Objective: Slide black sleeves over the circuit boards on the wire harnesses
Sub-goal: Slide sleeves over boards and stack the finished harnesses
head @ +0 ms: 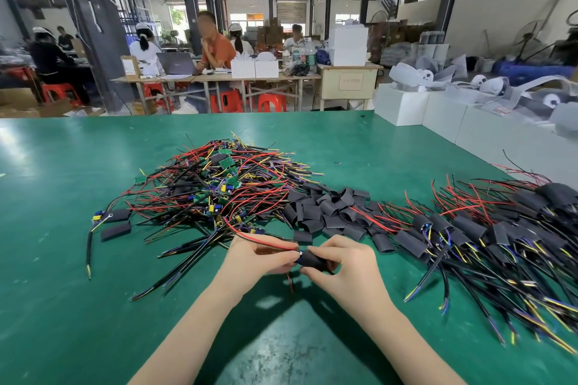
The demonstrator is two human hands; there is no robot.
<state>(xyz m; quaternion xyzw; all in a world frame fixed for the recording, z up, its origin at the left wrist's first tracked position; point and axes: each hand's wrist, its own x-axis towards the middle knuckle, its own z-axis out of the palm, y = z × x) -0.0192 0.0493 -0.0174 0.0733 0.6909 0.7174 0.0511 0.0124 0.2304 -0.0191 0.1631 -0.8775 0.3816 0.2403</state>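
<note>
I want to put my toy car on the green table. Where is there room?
Bare green table lies left of the left hand, below the unsleeved harness pile. More lies behind that pile, toward the white boxes. Crowded: the loose sleeves and finished harnesses on the right.

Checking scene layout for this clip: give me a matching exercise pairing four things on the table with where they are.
Things:
1. bare harness pile
2. loose sleeve heap
3. sleeved harnesses
4. sleeve being fitted

Places:
A. far right of the green table
B. between left hand and right hand
C. centre left
D. middle, between the two harness piles

Pairs: 1-C, 2-D, 3-A, 4-B
</note>
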